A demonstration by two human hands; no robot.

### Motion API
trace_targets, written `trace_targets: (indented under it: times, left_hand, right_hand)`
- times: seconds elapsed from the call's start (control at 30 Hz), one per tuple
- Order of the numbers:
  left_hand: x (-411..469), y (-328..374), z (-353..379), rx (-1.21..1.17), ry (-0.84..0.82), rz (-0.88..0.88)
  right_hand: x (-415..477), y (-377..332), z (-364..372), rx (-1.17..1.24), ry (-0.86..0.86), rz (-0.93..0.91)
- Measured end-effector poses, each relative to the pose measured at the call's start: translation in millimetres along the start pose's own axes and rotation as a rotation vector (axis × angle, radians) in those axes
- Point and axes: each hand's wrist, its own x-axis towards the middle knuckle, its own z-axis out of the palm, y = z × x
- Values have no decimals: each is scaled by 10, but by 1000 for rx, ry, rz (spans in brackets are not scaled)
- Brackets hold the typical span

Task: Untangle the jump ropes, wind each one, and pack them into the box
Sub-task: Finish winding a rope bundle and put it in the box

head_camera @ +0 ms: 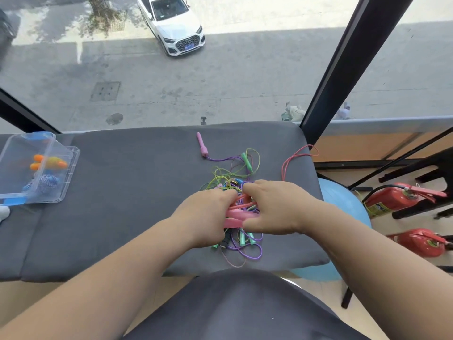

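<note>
A tangle of jump ropes (232,176) lies on the right half of a grey padded bench (122,192), with green, purple and pink cords looping over one another. Both hands are in the pile. The left hand (206,217) has its fingers curled around a pair of pink handles (236,214). The right hand (272,207) meets it from the other side, fingers hooked down into the cords and thumb pressed against the same handles. Green handles (245,238) and a black one (225,241) stick out just below the hands, under the loops. Another pink handle (202,144) lies apart at the far side of the pile, joined to it by a purple cord. A red cord (294,158) arcs out to the bench's right edge. The clear plastic box (12,163) sits well apart at the left end of the bench, open, with an orange-and-yellow toy (51,163) and a blue-and-white rope toy (47,182) in it. On the right, a blue ball (343,207) sits just beside the bench, and two red fire extinguishers (392,198) lie on the floor near black furniture legs. Beyond the window, a white car (176,25) stands on the street.
</note>
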Motion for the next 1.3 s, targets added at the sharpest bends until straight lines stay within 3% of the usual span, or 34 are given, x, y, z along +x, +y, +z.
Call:
trace_targets:
  times: [0.07,0.27,0.5,0.6,0.77,0.93,1.13,1.3]
  left_hand:
    - [13,-15,-13,12,20,24]
    - [-62,-57,-17,-259,-94,82]
    - [-88,-147,-63,-386,-97,26]
    - [-67,-154,-72,-410,-113,2]
    - [-44,-151,-58,-507,-118,-23]
    - [18,-142,-55,-699,-137,-88]
    - [99,-158,20,-686,-161,-87]
    - [93,-120,-50,-639,-42,-137]
  right_hand:
    - [-2,-15,28,-24,1,-5]
    - [74,131,87,325,-122,-65]
    - [37,129,88,234,-153,-143]
    - [14,102,90,135,-22,-169]
    - [63,49,157,-44,349,-403]
    - [3,88,184,8,429,-448]
    - [-23,96,225,-18,619,-454]
    - [-28,164,272,-10,715,-392]
